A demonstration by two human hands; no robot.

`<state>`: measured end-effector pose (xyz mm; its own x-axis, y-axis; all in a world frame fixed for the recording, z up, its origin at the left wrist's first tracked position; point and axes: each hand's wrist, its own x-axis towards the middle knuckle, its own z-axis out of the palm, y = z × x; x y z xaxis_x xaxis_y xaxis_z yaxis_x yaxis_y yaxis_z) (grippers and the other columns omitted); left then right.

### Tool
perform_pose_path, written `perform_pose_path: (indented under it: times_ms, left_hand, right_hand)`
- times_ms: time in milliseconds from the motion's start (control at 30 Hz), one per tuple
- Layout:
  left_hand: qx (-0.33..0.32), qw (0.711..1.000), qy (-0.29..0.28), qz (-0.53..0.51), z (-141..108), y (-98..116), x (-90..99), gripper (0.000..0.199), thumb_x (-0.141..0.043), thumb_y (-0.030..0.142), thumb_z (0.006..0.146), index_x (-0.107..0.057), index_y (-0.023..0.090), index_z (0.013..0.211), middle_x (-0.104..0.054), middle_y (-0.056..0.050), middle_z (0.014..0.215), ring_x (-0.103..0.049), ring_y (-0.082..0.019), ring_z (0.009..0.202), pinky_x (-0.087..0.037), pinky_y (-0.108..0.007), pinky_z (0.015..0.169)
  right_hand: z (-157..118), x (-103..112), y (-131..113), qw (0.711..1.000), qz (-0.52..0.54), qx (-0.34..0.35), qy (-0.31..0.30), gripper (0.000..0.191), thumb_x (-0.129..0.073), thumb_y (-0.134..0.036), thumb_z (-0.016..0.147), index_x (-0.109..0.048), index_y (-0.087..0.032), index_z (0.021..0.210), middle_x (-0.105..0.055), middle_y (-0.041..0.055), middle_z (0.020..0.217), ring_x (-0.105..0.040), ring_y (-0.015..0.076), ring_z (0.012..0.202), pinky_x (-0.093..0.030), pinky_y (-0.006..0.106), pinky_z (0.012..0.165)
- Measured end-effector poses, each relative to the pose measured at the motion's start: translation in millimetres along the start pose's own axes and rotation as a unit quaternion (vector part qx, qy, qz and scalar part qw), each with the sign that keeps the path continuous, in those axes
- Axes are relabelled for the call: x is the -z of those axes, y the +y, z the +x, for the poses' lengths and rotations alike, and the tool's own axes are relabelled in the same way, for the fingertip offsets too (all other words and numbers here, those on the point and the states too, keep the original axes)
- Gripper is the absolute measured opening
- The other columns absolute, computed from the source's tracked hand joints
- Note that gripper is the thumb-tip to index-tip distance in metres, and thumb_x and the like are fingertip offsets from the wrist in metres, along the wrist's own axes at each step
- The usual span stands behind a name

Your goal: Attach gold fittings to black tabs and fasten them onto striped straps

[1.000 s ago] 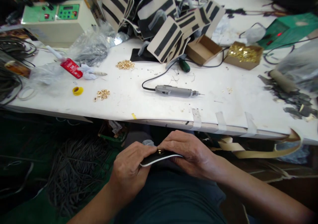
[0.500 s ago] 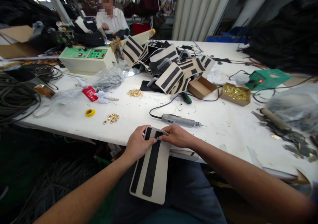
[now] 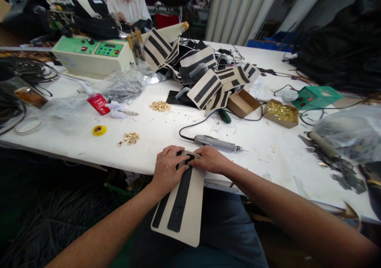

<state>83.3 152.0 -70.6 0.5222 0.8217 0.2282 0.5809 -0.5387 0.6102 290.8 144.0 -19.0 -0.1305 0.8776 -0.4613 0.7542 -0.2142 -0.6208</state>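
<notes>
A beige, round-cornered panel (image 3: 192, 212) with two black strips tilts from the table's front edge down over my lap. My left hand (image 3: 168, 168) lies on its upper left part, fingers bent over the strips and thumb pressed to the longer one. At the upper right edge my right hand (image 3: 210, 160) grips the panel, its thumb on the same black strip close to my left thumb. A tiny piece may lie between the thumbs; I cannot make it out. Just beyond my hands a grey electric screwdriver (image 3: 217, 143) rests on the table.
Gold hardware lies in small piles (image 3: 129, 138) at left. More striped panels (image 3: 205, 89) are heaped at the back, beside an open cardboard box (image 3: 243, 103) and a box of gold pieces (image 3: 281, 112). A red glue bottle (image 3: 97, 103) and a control machine (image 3: 92, 58) stand left. A person sits behind.
My left fingers have moved from the panel's left edge onto its upper face. The panel's lower end has shifted slightly left. My view has tilted down a little; my right hand stays nearly in place.
</notes>
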Motion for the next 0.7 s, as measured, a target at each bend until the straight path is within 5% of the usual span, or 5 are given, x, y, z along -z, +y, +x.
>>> perform_pose_path:
  times_ms: [233, 433, 700]
  left_hand:
    - [0.008, 1.000, -0.020, -0.022, 2, -8, -2.5, 0.029, -0.079, 0.023, 0.086, -0.081, 0.033, 0.113, -0.073, -0.001, 0.136, -0.060, -0.028, 0.129, -0.045, -0.050, 0.110]
    - [-0.006, 0.999, -0.046, 0.002, 7, -13, -0.3, 0.028, -0.078, 0.027, 0.087, -0.081, 0.036, 0.114, -0.074, -0.001, 0.134, -0.060, -0.030, 0.128, -0.046, -0.052, 0.105]
    - [-0.038, 0.993, -0.099, 0.060, 16, -17, 6.8, 0.029, -0.077, 0.036, 0.090, -0.079, 0.038, 0.119, -0.070, -0.001, 0.141, -0.055, -0.031, 0.132, -0.045, -0.053, 0.103]
  right_hand:
    - [3, -3, -4, 0.999, -0.021, -0.023, 0.020, 0.020, -0.070, -0.037, 0.080, -0.070, -0.018, 0.074, -0.057, -0.0013, 0.065, -0.050, 0.0152, 0.066, -0.031, 0.028, 0.057]
    - [10, -5, 1, 0.998, -0.038, -0.023, 0.052, 0.033, -0.076, -0.034, 0.076, -0.071, -0.017, 0.104, -0.072, 0.0065, 0.099, -0.063, 0.0218, 0.088, -0.040, 0.028, 0.069]
    - [11, -16, 13, 0.994, -0.008, -0.008, 0.110, 0.043, -0.077, -0.030, 0.076, -0.062, -0.019, 0.115, -0.071, 0.0083, 0.113, -0.065, 0.0253, 0.100, -0.046, 0.033, 0.082]
